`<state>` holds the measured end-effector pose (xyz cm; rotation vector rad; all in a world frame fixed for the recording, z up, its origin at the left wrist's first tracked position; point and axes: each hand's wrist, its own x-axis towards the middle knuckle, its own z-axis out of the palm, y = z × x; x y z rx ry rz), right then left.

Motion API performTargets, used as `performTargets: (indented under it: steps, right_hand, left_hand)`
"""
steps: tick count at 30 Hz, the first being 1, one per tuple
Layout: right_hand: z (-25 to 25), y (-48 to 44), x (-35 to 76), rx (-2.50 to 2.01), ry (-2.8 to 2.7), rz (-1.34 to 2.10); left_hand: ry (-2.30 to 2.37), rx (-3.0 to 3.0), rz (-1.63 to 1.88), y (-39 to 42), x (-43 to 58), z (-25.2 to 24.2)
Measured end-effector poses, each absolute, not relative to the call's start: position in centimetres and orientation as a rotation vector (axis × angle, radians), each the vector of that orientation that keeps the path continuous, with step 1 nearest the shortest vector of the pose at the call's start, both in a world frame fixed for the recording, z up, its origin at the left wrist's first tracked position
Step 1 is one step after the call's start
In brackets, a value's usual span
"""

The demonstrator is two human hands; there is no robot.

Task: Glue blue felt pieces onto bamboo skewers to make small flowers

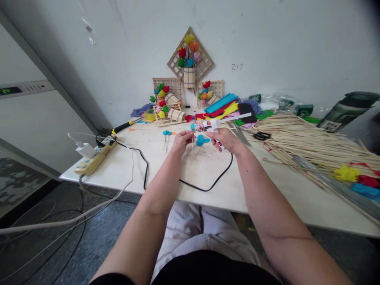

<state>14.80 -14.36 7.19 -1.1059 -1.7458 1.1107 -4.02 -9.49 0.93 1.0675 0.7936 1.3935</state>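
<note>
My right hand (224,140) is wrapped round the handle of a white hot glue gun (212,126), with a long glue stick (237,118) jutting from its back. The gun's nozzle points left, close to a small blue felt piece (192,127). Closed in a pinch, my left hand (184,141) holds a thin wire stem (192,149) just below that blue piece. Whether the nozzle touches the felt I cannot tell. On the table beneath the gun lie several loose blue felt petals (202,140). Blue-topped wire stems (167,138) rest left of my left hand.
A black cord (208,190) loops across the table's front. At the left edge sits a power strip (96,156). Wooden sticks (297,138), scissors (262,136) and a dark bottle (344,113) occupy the right. Lattice panels with felt flowers (190,55) and coloured felt sheets (221,105) are behind.
</note>
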Motion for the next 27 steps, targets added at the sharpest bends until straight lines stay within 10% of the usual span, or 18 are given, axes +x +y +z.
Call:
performTargets:
  steps: [17, 27]
  right_hand:
    - [7.0, -14.1, 14.9, -1.202, -1.763, 1.010]
    - [6.4, -12.8, 15.3, -1.857, -2.006, 0.030]
  left_hand:
    - [0.773, 1.070, 1.419, -9.2, -4.2, 0.8]
    - [0.787, 1.032, 1.444, -8.9, -4.2, 0.6]
